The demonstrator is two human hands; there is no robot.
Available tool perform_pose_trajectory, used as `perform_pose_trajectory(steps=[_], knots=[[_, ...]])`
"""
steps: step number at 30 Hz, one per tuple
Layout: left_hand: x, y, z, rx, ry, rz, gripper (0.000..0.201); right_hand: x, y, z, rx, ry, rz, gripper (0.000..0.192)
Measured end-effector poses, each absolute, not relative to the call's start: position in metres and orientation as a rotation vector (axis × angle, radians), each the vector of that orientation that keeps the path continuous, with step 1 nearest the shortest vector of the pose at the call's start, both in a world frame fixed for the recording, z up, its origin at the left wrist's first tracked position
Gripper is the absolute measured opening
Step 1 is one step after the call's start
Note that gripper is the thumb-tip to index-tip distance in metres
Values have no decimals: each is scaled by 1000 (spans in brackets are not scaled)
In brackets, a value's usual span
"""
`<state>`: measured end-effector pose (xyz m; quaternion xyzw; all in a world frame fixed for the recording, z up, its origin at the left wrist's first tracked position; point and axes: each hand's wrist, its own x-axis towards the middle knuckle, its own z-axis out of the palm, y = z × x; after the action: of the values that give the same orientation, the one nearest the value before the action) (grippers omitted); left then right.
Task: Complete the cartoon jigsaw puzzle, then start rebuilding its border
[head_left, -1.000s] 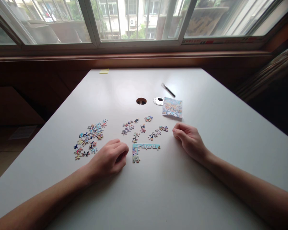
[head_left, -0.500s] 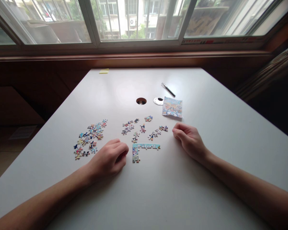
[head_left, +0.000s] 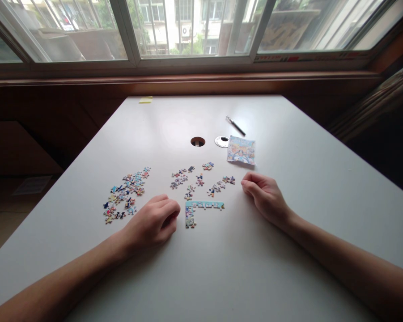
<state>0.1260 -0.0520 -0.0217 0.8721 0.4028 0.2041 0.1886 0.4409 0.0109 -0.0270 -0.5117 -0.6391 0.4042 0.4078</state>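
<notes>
My left hand [head_left: 155,219] rests on the white table [head_left: 228,268] with its fingers curled in, and nothing shows in it. Just right of it lies an L-shaped joined strip of jigsaw puzzle [head_left: 204,205], a light-blue top row and a short column down its left side. My right hand [head_left: 263,194] lies closed in a loose fist, also with nothing visible in it. Near its fingertips are loose puzzle pieces [head_left: 220,185]. More small groups of pieces [head_left: 179,179] lie beyond the joined strip. A larger scatter of pieces [head_left: 127,190] spreads beyond my left hand.
A printed picture sheet or packet [head_left: 241,150] lies beyond my right hand, next to a silver ring-shaped cover [head_left: 222,141]. Behind them is a dark pen [head_left: 235,125]. The table has a round hole [head_left: 197,141]. Yellow tape [head_left: 146,99] marks the far edge, below the windows.
</notes>
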Motion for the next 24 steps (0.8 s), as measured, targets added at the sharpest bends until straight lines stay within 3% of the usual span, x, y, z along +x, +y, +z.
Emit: perform_pose_trajectory(steps=[24], knots=[[126,-53,-20,2455,1134,592,11,441,11,-27,-1286,-1617,1008,31]])
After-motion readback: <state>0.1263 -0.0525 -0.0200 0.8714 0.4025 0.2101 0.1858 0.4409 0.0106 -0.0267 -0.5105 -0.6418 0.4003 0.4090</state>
